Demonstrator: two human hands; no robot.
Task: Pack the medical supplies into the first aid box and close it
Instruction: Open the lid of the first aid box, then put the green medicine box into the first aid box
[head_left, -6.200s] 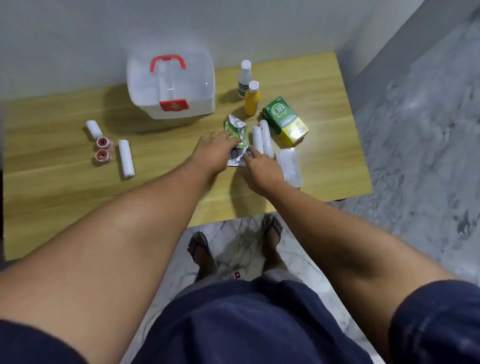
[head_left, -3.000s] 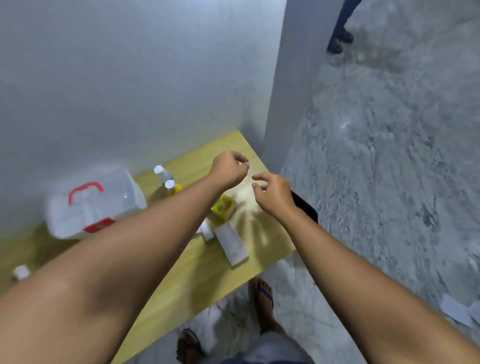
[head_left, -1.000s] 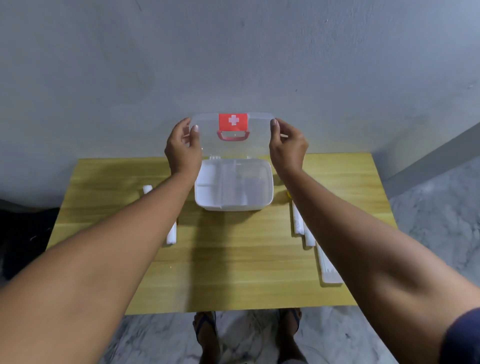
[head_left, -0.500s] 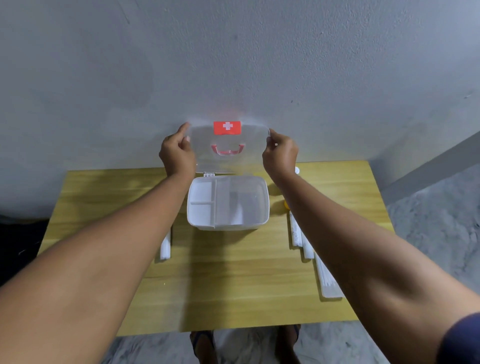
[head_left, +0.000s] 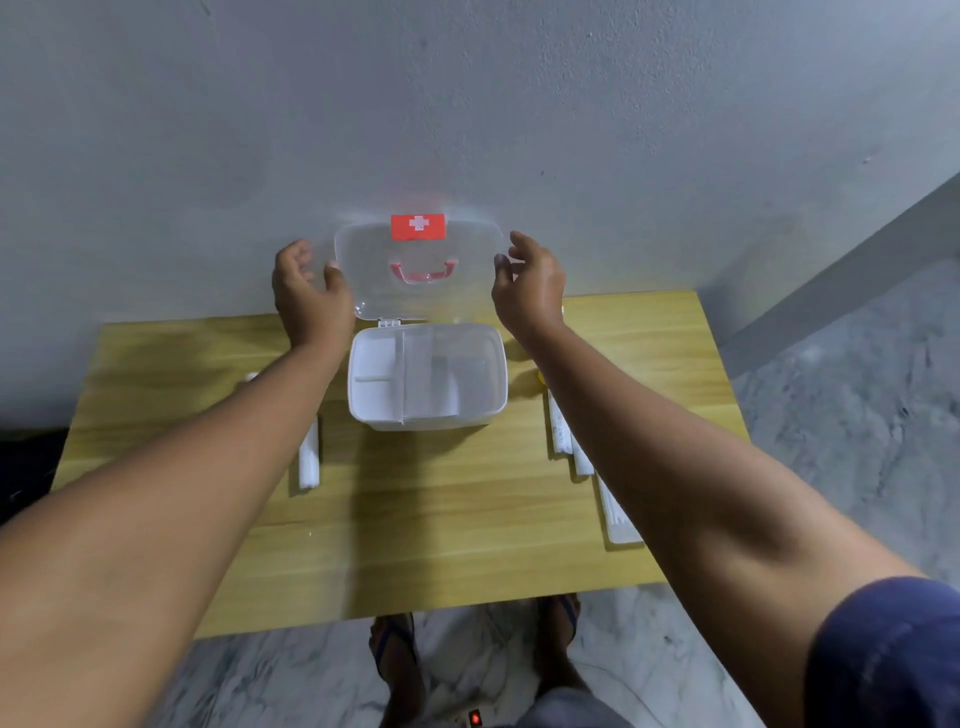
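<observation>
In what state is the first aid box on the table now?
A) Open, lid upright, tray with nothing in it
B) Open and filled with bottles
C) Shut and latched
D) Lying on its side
A: the clear lid stands upright behind the white tray, whose compartments hold nothing, with both hands open beside the lid.

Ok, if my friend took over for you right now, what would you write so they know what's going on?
Left hand and right hand: open, empty, either side of the lid, not gripping it.
First aid box sits open mid-table; the lid stands up by the wall. Its tray looks empty.
White rolls: one left of the box, more to the right, beside a flat packet.
Done: box opened.
Left: pack everything, close the lid.
</observation>
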